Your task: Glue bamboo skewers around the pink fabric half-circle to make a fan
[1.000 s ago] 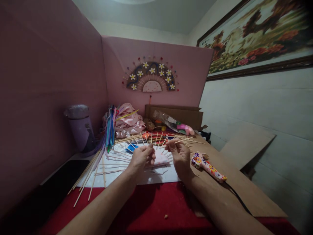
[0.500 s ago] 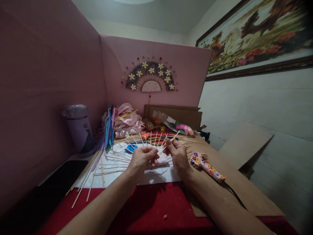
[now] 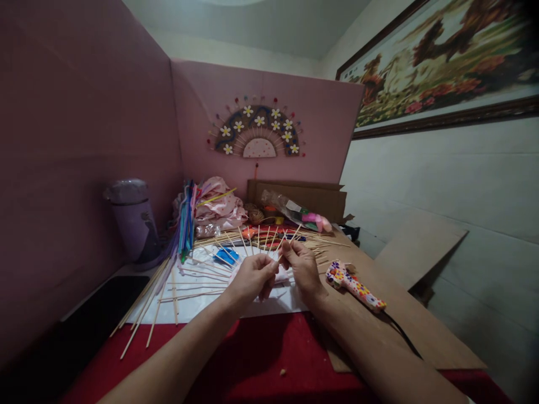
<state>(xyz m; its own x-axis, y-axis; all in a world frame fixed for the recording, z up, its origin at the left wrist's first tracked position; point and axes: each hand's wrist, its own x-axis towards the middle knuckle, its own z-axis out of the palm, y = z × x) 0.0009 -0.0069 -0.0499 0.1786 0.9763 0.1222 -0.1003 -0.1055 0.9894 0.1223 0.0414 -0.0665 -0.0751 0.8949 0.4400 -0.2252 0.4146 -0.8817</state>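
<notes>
My right hand (image 3: 304,269) is closed in a pinch on a thin wooden stick (image 3: 297,232), which slants up to the right. At the stick's lower end, the thumb and fingers of my left hand (image 3: 255,276) pinch together, close to the right fingertips. Beneath both hands, several wooden sticks (image 3: 206,273) fan out from a pale pink piece (image 3: 283,276) on a white sheet (image 3: 248,312). My hands hide much of the middle of this fan.
A flower-patterned glue gun (image 3: 356,289) with a black cord lies on brown cardboard (image 3: 421,331) at the right. Colourful pipe cleaners (image 3: 186,224), pink cloth (image 3: 219,205) and a purple bottle (image 3: 133,224) stand behind on the left. A decorated fan (image 3: 259,126) hangs on the pink panel.
My left hand has moved right, bringing its fingertips to the stick's lower end. The stick in my right hand has shifted slightly left.
</notes>
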